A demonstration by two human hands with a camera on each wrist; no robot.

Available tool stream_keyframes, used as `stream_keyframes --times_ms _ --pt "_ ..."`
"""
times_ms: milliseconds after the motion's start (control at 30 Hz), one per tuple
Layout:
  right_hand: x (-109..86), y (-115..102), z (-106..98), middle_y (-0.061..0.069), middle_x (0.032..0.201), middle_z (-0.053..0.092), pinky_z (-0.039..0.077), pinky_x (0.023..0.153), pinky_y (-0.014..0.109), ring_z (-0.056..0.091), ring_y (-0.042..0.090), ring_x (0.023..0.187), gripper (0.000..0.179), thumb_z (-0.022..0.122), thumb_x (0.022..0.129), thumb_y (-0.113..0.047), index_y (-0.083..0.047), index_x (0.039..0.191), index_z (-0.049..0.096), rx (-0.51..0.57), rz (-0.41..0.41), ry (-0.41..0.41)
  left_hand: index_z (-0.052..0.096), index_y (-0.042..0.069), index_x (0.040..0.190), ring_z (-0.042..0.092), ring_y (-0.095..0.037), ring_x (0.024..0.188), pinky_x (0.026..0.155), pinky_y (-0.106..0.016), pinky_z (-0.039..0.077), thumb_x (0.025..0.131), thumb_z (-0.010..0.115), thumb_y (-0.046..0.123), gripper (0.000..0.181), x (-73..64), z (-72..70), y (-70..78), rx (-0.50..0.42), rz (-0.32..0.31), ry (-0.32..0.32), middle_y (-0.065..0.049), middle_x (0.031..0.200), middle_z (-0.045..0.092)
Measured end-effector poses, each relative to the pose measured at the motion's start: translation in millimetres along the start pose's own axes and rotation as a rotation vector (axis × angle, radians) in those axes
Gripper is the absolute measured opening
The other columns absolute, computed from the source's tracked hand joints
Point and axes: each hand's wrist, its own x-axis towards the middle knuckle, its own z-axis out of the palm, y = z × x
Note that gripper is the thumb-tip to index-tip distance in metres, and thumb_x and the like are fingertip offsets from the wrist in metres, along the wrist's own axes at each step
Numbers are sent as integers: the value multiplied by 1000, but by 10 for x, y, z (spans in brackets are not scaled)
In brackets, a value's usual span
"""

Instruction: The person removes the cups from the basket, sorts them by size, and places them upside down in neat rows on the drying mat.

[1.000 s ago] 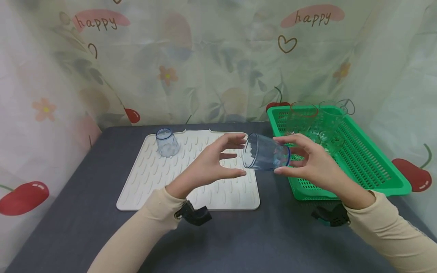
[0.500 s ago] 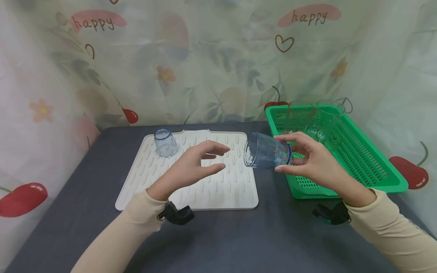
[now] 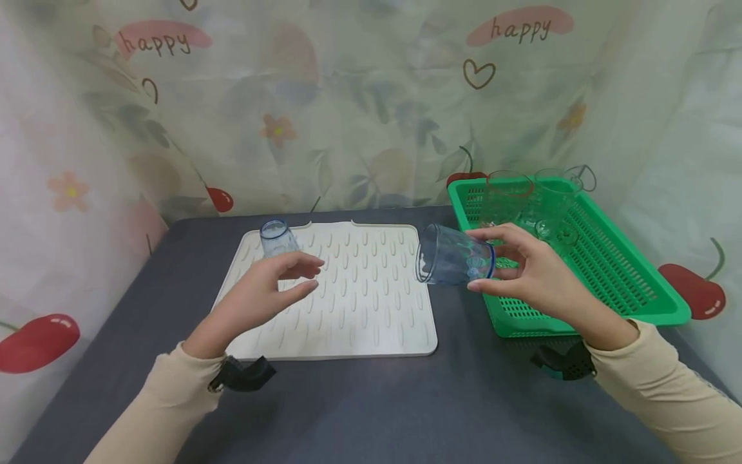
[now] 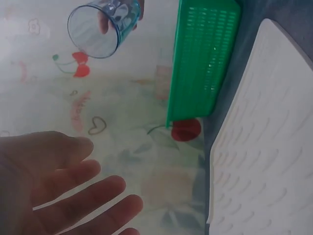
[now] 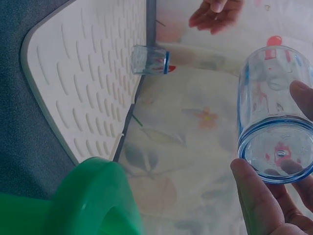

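My right hand (image 3: 530, 270) grips a clear bluish drinking glass (image 3: 452, 256) near its thick base, fingers on one side and thumb on the other. The glass lies tilted on its side in the air, mouth pointing left, between the mat and the basket. In the right wrist view the base of the glass (image 5: 279, 147) faces the camera. My left hand (image 3: 263, 287) hovers over the left part of the white ridged mat (image 3: 359, 309), fingers loosely bent with nothing in them. Behind it a second bluish glass (image 3: 278, 237) stands upside down on the mat, its lower part hidden by that hand.
A green slotted basket (image 3: 614, 283) stands at the right on the dark table (image 3: 371, 399). Toward its back are a clear glass with a red rim (image 3: 509, 193) and a clear handled mug (image 3: 556, 193). A patterned curtain (image 3: 359, 116) hangs behind and at both sides.
My left hand has drawn away from the held glass, moving left across the mat until it overlaps the standing glass. My right hand keeps its grip, nearly still.
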Motion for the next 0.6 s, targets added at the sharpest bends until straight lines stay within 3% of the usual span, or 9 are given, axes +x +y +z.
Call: stream_keyframes --times_ms 367,600 --pt "-13 9 -6 1 133 48 57 78 22 62 3 102 58 80 80 -15 -12 132 54 -10 17 -6 61 9 125 62 -30 113 97 -51 49 93 65 22 34 -316 -98 -448 147 -164 -8 -10 123 65" --pt "-17 12 0 0 134 47 57 79 21 60 1 105 58 80 80 -18 -15 132 54 -17 34 -5 62 3 123 62 -33 110 93 -52 50 92 66 21 36 -469 -26 -698 232 -194 -45 -15 122 65"
